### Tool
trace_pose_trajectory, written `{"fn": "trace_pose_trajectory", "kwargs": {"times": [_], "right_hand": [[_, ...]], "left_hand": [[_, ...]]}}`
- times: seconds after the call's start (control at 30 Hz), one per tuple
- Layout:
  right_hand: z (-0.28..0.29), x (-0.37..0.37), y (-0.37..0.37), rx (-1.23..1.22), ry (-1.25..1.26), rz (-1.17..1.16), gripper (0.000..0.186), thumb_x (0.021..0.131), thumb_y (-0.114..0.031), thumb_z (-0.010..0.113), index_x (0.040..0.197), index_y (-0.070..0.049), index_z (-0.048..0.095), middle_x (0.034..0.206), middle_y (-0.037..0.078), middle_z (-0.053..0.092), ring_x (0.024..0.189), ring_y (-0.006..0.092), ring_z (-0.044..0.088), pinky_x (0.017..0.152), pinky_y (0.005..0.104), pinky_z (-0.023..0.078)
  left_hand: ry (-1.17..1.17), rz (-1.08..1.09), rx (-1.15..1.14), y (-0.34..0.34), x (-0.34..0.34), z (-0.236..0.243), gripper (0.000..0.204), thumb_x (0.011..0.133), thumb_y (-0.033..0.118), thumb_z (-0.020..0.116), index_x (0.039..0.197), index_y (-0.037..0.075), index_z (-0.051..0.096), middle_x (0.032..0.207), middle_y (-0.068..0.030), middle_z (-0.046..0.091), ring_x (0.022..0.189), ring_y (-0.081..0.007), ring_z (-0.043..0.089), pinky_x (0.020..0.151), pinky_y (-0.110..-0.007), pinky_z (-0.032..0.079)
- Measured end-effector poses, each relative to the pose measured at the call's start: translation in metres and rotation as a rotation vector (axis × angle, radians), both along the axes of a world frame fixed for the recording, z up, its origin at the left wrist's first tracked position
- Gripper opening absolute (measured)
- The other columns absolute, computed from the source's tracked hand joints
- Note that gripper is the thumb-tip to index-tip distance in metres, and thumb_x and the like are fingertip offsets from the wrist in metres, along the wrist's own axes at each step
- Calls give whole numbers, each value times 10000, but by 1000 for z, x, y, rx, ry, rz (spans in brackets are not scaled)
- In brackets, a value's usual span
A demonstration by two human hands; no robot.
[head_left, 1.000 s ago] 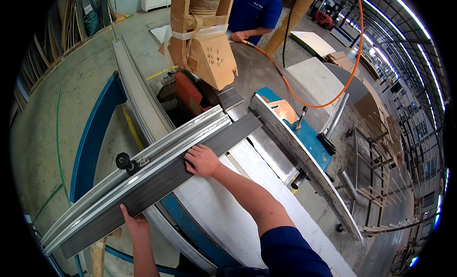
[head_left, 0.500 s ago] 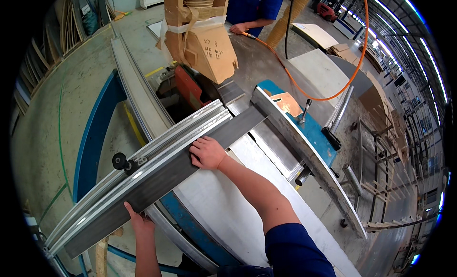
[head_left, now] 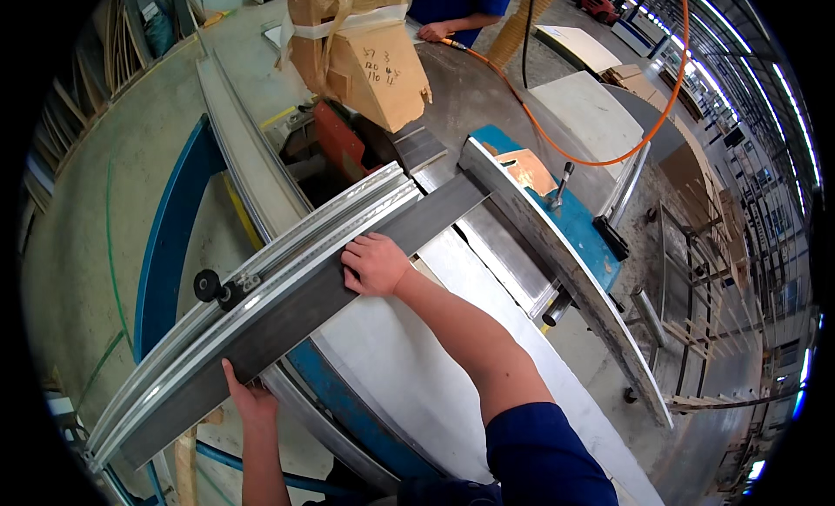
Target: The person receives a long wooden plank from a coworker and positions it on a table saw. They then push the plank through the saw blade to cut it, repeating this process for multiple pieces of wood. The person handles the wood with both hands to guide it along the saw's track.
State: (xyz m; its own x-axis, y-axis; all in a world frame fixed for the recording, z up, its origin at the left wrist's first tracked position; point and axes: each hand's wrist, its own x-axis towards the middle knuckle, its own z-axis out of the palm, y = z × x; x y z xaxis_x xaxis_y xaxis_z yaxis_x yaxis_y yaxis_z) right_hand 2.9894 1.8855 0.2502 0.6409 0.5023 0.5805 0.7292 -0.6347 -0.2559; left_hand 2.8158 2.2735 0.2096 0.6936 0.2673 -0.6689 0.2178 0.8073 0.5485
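Observation:
My right hand (head_left: 376,264) has its fingers curled on a long dark grey board (head_left: 287,317), beside a ribbed aluminium fence (head_left: 330,228). My left hand (head_left: 252,397) grips the board's lower edge near the left end, thumb on the face, other fingers mostly hidden underneath. A black knob (head_left: 208,285) is mounted on the fence. The board's far end meets an angled rail (head_left: 565,271) beside a blue plate (head_left: 587,241) with a lever (head_left: 561,189). Below the board lies a white machine bed (head_left: 417,367).
Taped cardboard (head_left: 374,71) stands near a red machine housing (head_left: 339,149). A co-worker's hand (head_left: 433,31) holds or rests by an orange hose (head_left: 574,158). A metal trolley (head_left: 687,306) stands right, blue frame (head_left: 165,236) left; sheets (head_left: 65,115) lean at upper left.
The view has shifted so the surroundings sit higher in the picture. My hands stay on the board with much the same grip and placement.

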Motion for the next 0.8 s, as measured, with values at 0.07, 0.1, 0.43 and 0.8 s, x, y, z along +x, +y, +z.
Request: {"fn": "trace_pose_trajectory", "kwargs": {"times": [0.07,0.1,0.43,0.8], "right_hand": [[0,0,-3,-9,5,-13,171,818,-198,714,794,-79,593,832,90,618,829,295,642,756,414,525],[-1,0,-5,-5,3,-14,169,815,-197,719,802,-82,596,832,87,613,828,294,641,748,415,525],[1,4,-1,30,33,-18,192,813,-207,726,795,-78,585,830,92,617,828,299,645,757,417,530],[-2,32,3,28,33,-18,194,809,-217,731,808,-88,586,824,80,599,824,285,645,731,409,519]], "left_hand": [[86,-11,41,-6,4,9,807,974,620,762,1552,97,554,1572,-64,553,1450,-242,481,1231,-418,374],[129,-17,61,-9,3,16,790,977,620,758,1542,103,562,1566,-59,556,1441,-232,482,1217,-409,377],[-649,-557,1338,-90,35,116,198,1091,152,646,1204,-5,689,1049,-70,710,941,-179,684,918,-282,534],[-331,-662,2153,-165,225,104,372,1083,386,633,1157,38,742,1068,-177,761,1069,-365,684,962,-471,500]]}}
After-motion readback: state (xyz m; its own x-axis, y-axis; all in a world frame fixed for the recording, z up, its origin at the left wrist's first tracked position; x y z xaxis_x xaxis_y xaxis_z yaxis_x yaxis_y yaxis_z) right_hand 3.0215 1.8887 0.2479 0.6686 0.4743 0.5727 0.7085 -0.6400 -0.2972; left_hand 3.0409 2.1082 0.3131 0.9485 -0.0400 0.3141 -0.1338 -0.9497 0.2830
